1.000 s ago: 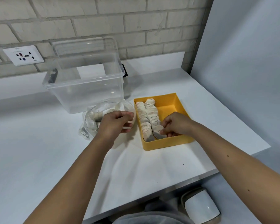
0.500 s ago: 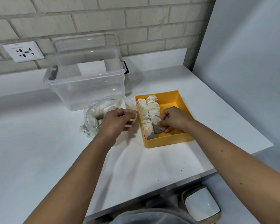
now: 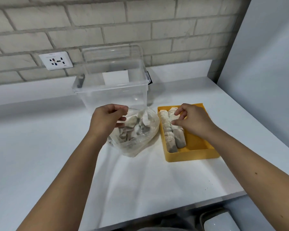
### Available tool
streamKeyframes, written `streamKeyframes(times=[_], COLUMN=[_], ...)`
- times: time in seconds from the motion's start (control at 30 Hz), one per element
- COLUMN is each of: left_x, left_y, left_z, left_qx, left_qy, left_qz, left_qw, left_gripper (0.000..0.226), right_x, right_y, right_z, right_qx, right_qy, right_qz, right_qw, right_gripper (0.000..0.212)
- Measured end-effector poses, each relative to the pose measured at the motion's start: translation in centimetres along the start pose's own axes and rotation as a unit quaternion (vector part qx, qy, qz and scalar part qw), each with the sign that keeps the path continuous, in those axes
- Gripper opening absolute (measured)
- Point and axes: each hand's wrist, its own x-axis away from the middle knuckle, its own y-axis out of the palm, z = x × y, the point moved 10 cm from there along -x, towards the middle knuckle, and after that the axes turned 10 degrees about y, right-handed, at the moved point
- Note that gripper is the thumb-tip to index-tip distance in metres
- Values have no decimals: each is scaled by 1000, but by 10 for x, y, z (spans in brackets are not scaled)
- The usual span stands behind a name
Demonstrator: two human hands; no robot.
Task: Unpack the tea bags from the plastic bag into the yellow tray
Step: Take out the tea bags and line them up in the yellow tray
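A clear plastic bag (image 3: 137, 135) with several tea bags inside sits on the white counter, just left of the yellow tray (image 3: 193, 153). My left hand (image 3: 107, 120) pinches the bag's upper left rim and holds its mouth up. Two rows of tea bags (image 3: 171, 132) fill the tray's left half; its right half is bare. My right hand (image 3: 193, 120) hovers over the tray's far end with fingers apart and nothing in them, thumb and fingertips just above the rows.
A clear lidless storage box (image 3: 113, 88) stands behind the bag against the brick wall. A wall socket (image 3: 55, 60) is at the left. The counter's right edge meets a grey panel (image 3: 265, 64). A white bin (image 3: 222, 221) sits below the front edge.
My right hand let go of a tea bag at the tray's near end and rose toward its far end, fingers spreading. My left hand lifted the bag's rim. The head camera tilted down.
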Motion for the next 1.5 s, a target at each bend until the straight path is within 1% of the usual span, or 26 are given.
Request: streamKeyframes(times=[0.1,0.13,0.17,0.2,0.27,0.3,0.33,0.37,0.43,0.5,0.57,0.67,0.73,0.77,0.83,0.9,0.93,1.0,1.03,1.07,1.17,1.23,1.3,1.37,1.43,1.5], left_x=[-9,-10,-10,-9,-5,-5,-6,-7,-9,-10,-10,-9,-9,-9,-6,0,4,11,14,16,18,17,16,15,13,12], left_y=[-22,-21,-15,-6,19,29,35,38,40,40,38,35,29,23,9,-4,-9,-12,-13,-12,-13,-10,-6,-6,-14,-23], left_z=[4,5,5,6,2,-5,-13,-20,-31,-37,-43,-45,-46,-45,-41,-38,-38,-36,-36,-37,-37,-36,-35,-32,-32,-33], left_qx=[-106,-172,-265,-376,-579,-645,-687,-712,-729,-729,-721,-708,-683,-658,-564,-409,-327,-213,-179,-153,-103,-93,-117,-172,-200,-204], left_qy=[53,79,108,145,219,229,221,204,172,155,136,138,135,131,116,91,71,41,29,19,3,-2,3,22,26,12], left_qz=[5,-8,-30,-55,-102,-121,-136,-146,-155,-147,-132,-108,-88,-71,-36,-16,-12,-8,-8,-8,-14,-44,-85,-96,-69,-34], left_qw=[993,982,958,914,779,719,679,656,644,650,666,684,712,738,816,908,942,976,983,988,995,995,990,980,977,978], left_gripper=[5,6,6,8,16,20,23,25,27,28,26,20,21,21,19,12,10,8,8,8,7,9,13,17,11,7], right_x=[5,5,5,6,7,8,9,9,9,10,10,10,10,9,9,9,10,11,11,11,8,6,4,1,-2,-8], right_y=[10,17,24,32,47,54,60,66,75,81,84,86,85,84,83,85,87,91,94,96,100,100,101,104,111,126], right_z=[-36,-45,-53,-61,-70,-72,-74,-74,-73,-71,-69,-70,-72,-73,-76,-78,-81,-88,-92,-95,-104,-108,-114,-117,-116,-110], right_qx=[-59,-63,-60,-52,-37,-33,-30,-27,-22,-20,-19,-16,-21,-26,-33,-45,-49,-40,-33,-28,-22,-14,-3,0,5,76], right_qy=[-37,-44,-51,-57,-69,-72,-74,-75,-74,-74,-72,-74,-76,-78,-84,-89,-93,-111,-120,-126,-126,-127,-131,-134,-128,-134], right_qz=[-19,-30,-40,-49,-68,-77,-85,-92,-102,-106,-108,-112,-111,-109,-107,-117,-126,-135,-136,-136,-137,-135,-141,-157,-182,-186], right_qw=[997,997,996,996,995,994,993,993,992,991,991,991,991,991,990,988,986,984,983,982,982,983,981,978,975,970], right_gripper=[21,20,19,19,20,20,19,19,19,18,17,17,17,17,17,22,28,42,44,41,19,19,17,16,19,21])
